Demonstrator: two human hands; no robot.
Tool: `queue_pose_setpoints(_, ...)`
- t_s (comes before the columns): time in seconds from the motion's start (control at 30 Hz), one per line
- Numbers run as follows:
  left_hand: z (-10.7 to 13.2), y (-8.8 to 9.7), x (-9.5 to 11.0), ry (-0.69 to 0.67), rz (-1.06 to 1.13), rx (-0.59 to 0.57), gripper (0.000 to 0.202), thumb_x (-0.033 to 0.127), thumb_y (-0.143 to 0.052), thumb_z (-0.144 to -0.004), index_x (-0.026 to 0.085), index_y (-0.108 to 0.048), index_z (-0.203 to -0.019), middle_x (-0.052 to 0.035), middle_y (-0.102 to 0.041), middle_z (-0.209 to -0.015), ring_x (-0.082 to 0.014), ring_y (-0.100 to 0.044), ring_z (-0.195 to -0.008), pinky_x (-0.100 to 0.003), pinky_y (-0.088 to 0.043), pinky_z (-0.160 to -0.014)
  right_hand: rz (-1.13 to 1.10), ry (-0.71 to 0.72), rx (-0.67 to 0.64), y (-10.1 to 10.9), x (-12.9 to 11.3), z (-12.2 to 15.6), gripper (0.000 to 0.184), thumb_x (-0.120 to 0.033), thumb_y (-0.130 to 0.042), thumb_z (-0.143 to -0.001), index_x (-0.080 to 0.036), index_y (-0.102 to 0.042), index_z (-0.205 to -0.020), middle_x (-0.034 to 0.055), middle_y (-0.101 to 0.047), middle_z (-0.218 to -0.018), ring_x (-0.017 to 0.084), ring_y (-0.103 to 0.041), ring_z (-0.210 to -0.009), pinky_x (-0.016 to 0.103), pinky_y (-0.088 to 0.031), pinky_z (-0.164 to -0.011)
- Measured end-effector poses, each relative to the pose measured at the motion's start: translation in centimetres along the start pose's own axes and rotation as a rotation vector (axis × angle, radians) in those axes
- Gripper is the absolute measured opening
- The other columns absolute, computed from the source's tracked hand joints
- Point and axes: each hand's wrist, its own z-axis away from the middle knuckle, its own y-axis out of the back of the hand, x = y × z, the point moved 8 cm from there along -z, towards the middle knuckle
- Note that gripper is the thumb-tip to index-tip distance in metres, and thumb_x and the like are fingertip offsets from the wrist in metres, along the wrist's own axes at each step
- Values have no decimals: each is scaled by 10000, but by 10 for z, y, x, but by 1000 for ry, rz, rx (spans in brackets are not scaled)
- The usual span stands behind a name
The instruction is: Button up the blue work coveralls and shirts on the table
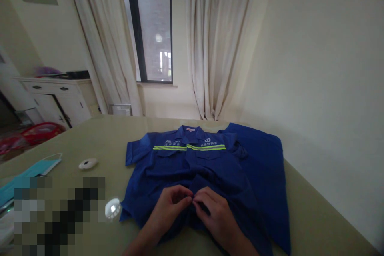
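The light is dim and soft; the window (pixel 154 12) near upper centre carries bright reflections. Blocky pixelation hides the lower left; outer edges look stretched.

On the worktop's (pixel 99 140) left side I log a blue face mask (pixel 33 172); near it, a small white oval object (pixel 88 163). Beyond, I see a dark-framed window (pixel 154 28) between pale curtains (pixel 216 40). Far left: white cabinet (pixel 72 102); red object (pixel 43 129) before it, kind unclear.
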Motion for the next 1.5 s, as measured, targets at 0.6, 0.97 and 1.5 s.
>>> queue_pose_setpoints(0.6, 10, -5, 0, 156, 236, -112, 352, 416, -869, -712, 146, -746, -902, -56, -720, -873, -185, -637, -842, -260, -447, -783, 254, 312, 46, 7, -36, 1, 147, -99, -530, -968, -191, -630, -1024, 46, -686, -905, 169, -653, -819, 266, -532, -704)
queue_pose_setpoints(0.97, 19, -11, 4, 295, 432, -140, 176, 190, -798, -688, 155, -685, -818, 8, -650, -761, -121, -561, -732, -219, -407, -733, 214, 445, -13, 6, -47, 14, 238, -76, -565, -966, -153, -635, -1180, 63, -724, -984, 159, -677, -838, 268, -534, -744)
queue_pose_setpoints(1.5, 18, -1, 20, 206, 253, -62, 202, 315, -804, -695, 182, -678, -781, -1, -637, -769, -151, -560, -765, -235, -397, -709, -306, -307, -4, 1, 2, 2, 170, -186, -764, -762, -213, -625, -857, -8, -637, -824, 155, -585, -753, 251, -454, -679)
